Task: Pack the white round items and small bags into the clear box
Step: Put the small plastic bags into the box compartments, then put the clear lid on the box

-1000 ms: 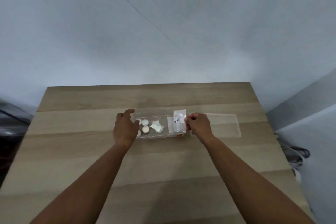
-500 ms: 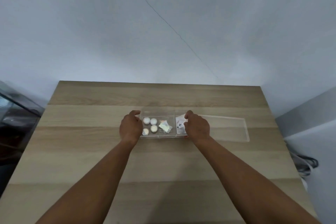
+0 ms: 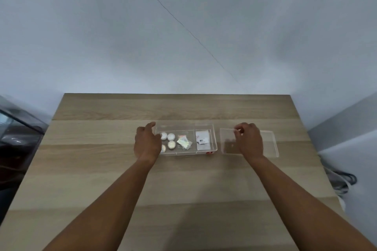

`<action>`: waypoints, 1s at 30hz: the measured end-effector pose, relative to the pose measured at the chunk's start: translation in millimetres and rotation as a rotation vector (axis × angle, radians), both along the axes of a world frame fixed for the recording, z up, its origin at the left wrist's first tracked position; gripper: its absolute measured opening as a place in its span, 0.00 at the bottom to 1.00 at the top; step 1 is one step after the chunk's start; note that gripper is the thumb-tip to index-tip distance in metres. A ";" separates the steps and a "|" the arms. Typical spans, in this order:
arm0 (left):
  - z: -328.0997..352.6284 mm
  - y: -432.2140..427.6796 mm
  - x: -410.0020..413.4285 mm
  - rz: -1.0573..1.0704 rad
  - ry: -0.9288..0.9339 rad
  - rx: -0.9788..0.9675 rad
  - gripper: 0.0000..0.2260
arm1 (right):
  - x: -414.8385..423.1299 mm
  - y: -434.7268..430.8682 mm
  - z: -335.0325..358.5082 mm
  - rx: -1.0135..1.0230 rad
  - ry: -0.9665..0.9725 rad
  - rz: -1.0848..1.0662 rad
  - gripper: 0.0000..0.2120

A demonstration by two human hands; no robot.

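Note:
The clear box (image 3: 183,154) lies mid-table with its top off. Its left compartment holds several white round items (image 3: 171,137), the middle one holds small crinkled bags (image 3: 184,142), and a flat white bag with a label (image 3: 202,140) lies in the right one. My left hand (image 3: 146,142) grips the box's left end and hides part of one round item. My right hand (image 3: 248,140) rests on the clear lid (image 3: 269,142) to the right of the box, with its fingers curled at the lid's far edge.
The wooden table (image 3: 183,189) ends at a pale wall behind. A dark glass-topped object (image 3: 18,138) stands off the left edge. Cables (image 3: 342,181) lie on the floor past the right edge.
My right hand put the flat white bag into the right compartment, let it go and moved right onto the lid. My left hand stayed at the box's left end.

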State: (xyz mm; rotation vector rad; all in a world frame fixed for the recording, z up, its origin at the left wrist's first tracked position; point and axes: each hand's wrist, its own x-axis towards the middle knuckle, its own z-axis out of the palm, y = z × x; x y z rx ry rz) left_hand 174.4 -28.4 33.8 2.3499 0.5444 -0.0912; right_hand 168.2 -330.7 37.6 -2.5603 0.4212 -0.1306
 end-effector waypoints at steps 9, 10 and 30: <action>39.7 -119.7 -11.0 -0.432 -0.288 -0.229 0.11 | -24.8 -70.7 -8.0 -0.046 0.098 -0.287 0.10; 40.1 -134.2 -13.6 -0.490 -0.256 -0.245 0.11 | -28.3 -74.0 -9.2 -0.039 0.110 -0.298 0.11; 0.7 -233.9 -19.5 -0.559 0.466 -0.030 0.41 | -60.8 -86.5 -24.1 0.133 0.345 -0.207 0.32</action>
